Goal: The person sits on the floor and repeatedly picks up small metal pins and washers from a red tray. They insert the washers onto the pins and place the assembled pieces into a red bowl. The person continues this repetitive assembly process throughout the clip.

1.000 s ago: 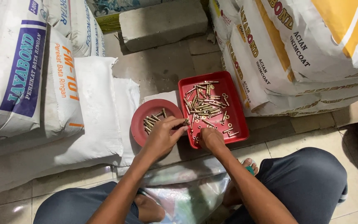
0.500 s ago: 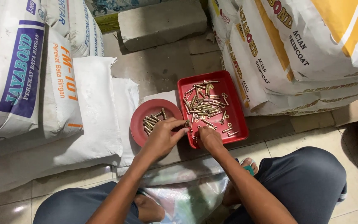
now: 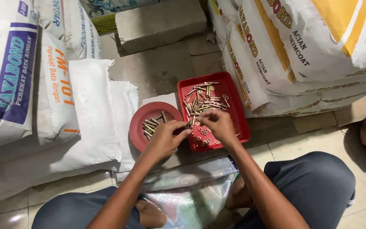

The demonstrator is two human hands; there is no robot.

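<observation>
We are sitting among stacked white cement sacks [image 3: 30,85], working over a red rectangular tray [image 3: 234,106] of brass-coloured bolts [image 3: 202,101] and washers [image 3: 204,138], just beside a round red bowl [image 3: 138,131] holding more bolts. Our left hand [image 3: 164,140] and right hand [image 3: 217,123] are meeting at the tray's edge, fingertips pinching one small bolt together, seemingly fitting its parts; finishing calls for fine fingertip alignment.

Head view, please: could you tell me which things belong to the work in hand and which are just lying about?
In use:
left hand
right hand
brass bolts
red rectangular tray
round red bowl

Lying about:
stacked white sacks
grey concrete block
clear plastic bag
</observation>
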